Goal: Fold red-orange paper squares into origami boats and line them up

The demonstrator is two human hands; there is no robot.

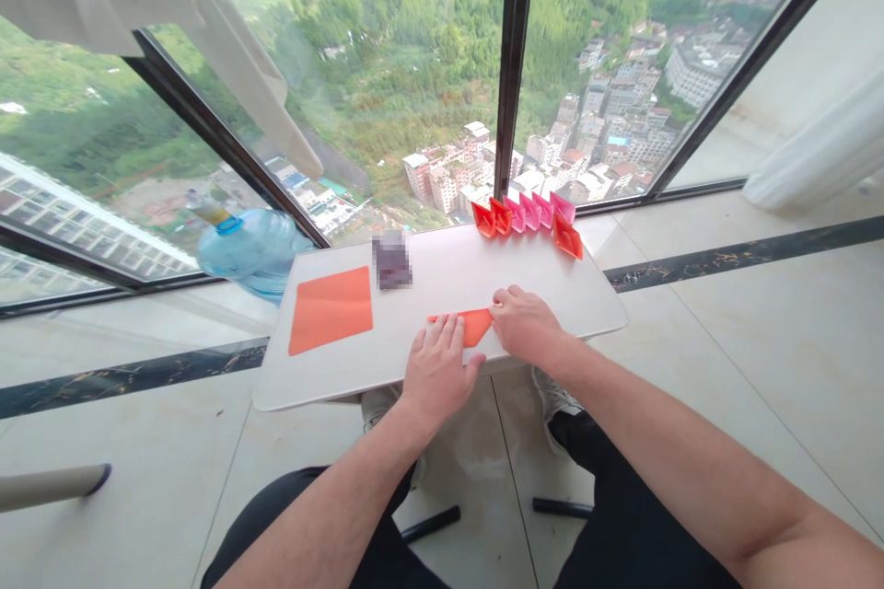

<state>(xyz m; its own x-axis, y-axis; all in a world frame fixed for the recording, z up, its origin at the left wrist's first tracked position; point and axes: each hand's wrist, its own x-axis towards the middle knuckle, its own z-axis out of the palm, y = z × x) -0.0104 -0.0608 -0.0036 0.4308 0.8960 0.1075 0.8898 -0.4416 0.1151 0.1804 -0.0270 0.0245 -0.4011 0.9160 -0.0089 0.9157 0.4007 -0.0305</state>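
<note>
A folded piece of orange paper (476, 327) lies near the front edge of the small white table (456, 262). My left hand (440, 366) rests flat over its left part, fingers stretched out and pressing it down. At the paper's right end, my right hand (526, 322) is closed, its fingers pinching the tip. Part of the paper is hidden under both hands. To the left lies a flat orange sheet (331, 310) with a faint crease across it.
Several folded red and pink paper pieces (529, 213) stand along the back right edge, with an orange-red one (567, 239) before them. A blurred dark object (392, 259) sits at the back left. Behind are a large blue water bottle (252, 248) and windows.
</note>
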